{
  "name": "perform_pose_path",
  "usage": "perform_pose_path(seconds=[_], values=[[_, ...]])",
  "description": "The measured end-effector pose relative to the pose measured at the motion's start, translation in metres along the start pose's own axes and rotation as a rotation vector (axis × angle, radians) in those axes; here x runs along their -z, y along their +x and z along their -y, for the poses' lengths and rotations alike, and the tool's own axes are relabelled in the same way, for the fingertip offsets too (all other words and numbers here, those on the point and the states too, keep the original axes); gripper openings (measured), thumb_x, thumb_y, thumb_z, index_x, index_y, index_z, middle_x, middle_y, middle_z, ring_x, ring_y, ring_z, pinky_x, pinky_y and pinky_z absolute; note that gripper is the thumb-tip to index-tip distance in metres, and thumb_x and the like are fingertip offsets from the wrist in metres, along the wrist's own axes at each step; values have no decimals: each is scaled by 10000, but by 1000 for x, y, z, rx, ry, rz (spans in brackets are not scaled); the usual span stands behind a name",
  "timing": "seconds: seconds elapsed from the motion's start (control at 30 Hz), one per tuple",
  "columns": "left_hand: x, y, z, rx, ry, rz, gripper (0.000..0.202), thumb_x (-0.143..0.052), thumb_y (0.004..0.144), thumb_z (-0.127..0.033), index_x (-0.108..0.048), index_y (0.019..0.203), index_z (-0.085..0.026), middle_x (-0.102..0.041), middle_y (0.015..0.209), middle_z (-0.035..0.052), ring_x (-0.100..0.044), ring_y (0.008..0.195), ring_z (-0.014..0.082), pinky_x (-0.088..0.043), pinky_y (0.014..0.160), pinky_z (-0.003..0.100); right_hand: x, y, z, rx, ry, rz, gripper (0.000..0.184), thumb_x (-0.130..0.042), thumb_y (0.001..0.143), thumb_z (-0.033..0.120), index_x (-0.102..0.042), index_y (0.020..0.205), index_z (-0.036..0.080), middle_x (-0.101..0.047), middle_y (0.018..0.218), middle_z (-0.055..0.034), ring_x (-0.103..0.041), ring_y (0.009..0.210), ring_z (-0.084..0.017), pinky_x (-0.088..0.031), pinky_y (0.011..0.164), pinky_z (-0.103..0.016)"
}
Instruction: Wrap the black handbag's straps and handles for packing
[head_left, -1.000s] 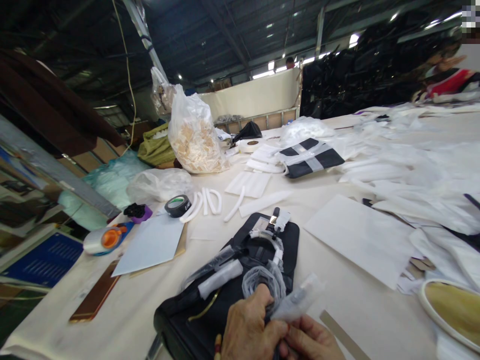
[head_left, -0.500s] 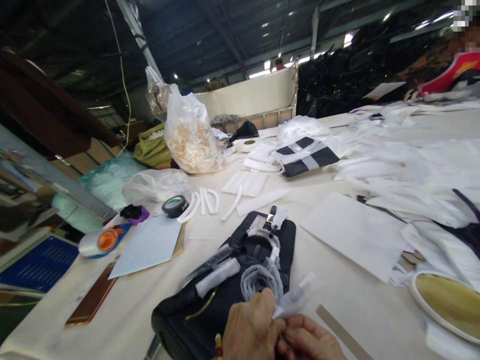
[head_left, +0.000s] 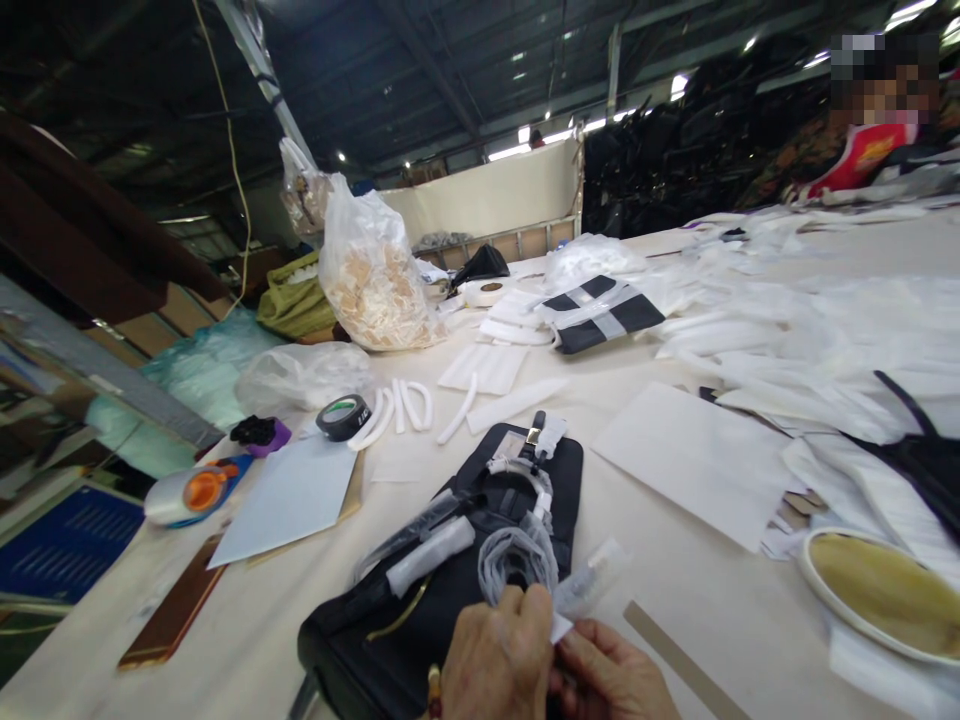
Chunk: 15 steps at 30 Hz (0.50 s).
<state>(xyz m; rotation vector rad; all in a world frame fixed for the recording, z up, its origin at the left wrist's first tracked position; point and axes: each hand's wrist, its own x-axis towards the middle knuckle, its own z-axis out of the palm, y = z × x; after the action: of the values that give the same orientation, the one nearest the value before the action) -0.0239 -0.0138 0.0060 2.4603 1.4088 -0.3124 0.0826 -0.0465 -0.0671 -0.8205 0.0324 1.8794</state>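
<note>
A black leather bag lies on the table in front of me, with white wrapping on its handle and a clear-wrapped strap coil on top. My left hand is closed over the bag just below the coil; what its curled fingers grip is hidden. Beside it, at the bag's right edge, my right hand pinches a small white wrapping piece between thumb and finger. Past my fingers a translucent plastic wrap sticks out to the right.
Black tape roll, white foam strips and a pale sheet lie left. Rightward are a white sheet, a grey-brown strip and a round yellowish dish. A large plastic bag stands behind; a person is far right.
The whole view has shifted slightly. My hands stay together at the bag's right side, with the right fingers a little higher against the white piece.
</note>
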Motion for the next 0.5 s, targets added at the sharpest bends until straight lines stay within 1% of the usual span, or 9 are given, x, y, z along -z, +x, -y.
perform_pose_path(seconds=[0.1,0.27,0.33,0.4,0.5], values=[[5,-3,-2,13,25,51,195,-396,772,-100,-511,900,-190,-624,821,54,-623,693,249,-415,550,308,1,0,0,0,-14,-33,296,-848,410,310,-658,518,111,-591,429,-25,-483,370,-51,-354,375,-129],[7,-6,-2,41,-40,86,234,-361,788,-101,-528,933,-180,-624,857,66,-623,731,243,-457,590,316,-1,-1,0,15,-61,-49,290,-846,424,302,-676,558,109,-603,450,-26,-501,395,-53,-359,388,-121],[5,-5,-4,65,10,97,260,-353,784,-95,-534,956,-168,-615,899,86,-621,754,249,-479,624,334,-2,-3,1,15,-59,-40,272,-845,436,288,-678,562,115,-613,477,-21,-518,423,-58,-378,415,-126],[4,-4,-6,69,76,124,286,-367,765,-82,-534,986,-153,-602,944,109,-619,783,261,-495,657,356,-5,-7,4,19,-31,-12,252,-836,463,287,-684,579,123,-635,533,-26,-558,493,-83,-413,472,-147],[6,-2,-10,41,106,179,360,-379,736,-60,-518,1059,-136,-590,972,128,-617,807,273,-510,678,377,-9,-15,9,22,43,38,269,-800,520,357,-705,644,138,-665,620,-45,-591,577,-126,-443,535,-196]])
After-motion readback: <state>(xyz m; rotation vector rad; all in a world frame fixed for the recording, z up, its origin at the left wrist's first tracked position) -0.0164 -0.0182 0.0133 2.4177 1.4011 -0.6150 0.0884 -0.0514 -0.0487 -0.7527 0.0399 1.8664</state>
